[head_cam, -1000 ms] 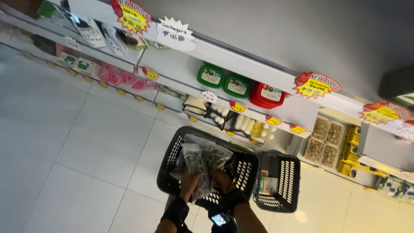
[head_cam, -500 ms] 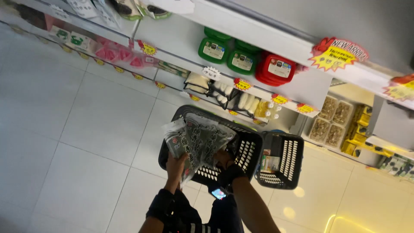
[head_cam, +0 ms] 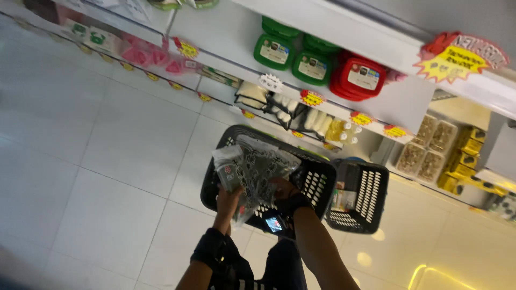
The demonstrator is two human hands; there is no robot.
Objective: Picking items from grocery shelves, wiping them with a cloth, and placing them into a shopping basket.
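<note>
Large black plastic shopping basket (head_cam: 317, 177) stood on the pale tiled floor (head_cam: 107, 177) before the white shop shelving (head_cam: 344, 32); small black plastic basket (head_cam: 371, 198) just beside it, to its right. Clear crinkled plastic packets (head_cam: 252, 172) were over the large basket, left hand (head_cam: 228, 200) and right hand (head_cam: 280, 189) beneath them

Fingers (head_cam: 228, 189) — hidden behind packet (head_cam: 258, 172)
</note>
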